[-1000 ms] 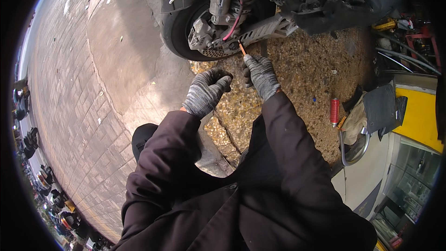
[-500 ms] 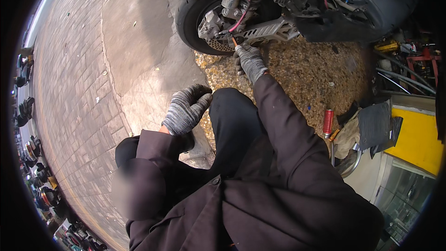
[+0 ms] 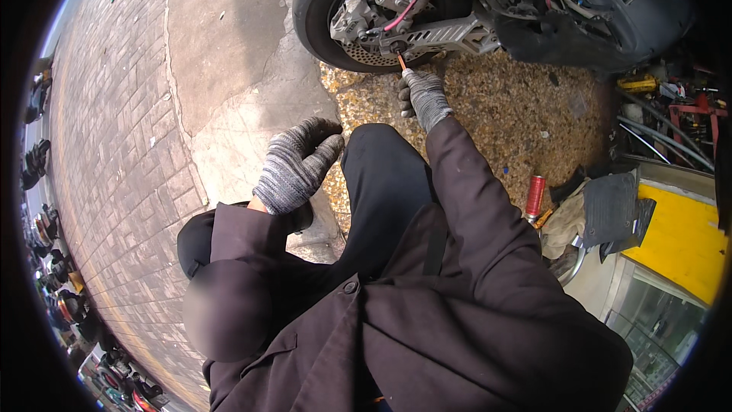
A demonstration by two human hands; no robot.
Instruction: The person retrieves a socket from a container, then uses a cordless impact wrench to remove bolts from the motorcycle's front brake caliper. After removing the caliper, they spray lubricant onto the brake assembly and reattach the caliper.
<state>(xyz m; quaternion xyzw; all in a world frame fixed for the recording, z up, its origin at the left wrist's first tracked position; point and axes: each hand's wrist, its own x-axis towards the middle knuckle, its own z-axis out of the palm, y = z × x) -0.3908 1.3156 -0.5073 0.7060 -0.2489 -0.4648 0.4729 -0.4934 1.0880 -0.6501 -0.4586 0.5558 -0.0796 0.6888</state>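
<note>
One scooter rear wheel (image 3: 335,11), one silver swingarm (image 3: 446,30), one orange-handled screwdriver (image 3: 402,62) and one red spray can (image 3: 535,196) are visible. The right hand (image 3: 423,95), gloved, is extended forward, fingers clenched around the screwdriver, its tip at the swingarm beside the wheel. The left hand (image 3: 297,166), gloved, hangs above the knee, fingers loosely curled, grasping nothing.

Bright daylight, sunlit paving left of the hands, dark coat in shade, fisheye bending at the black rim, blurred patch lower left
</note>
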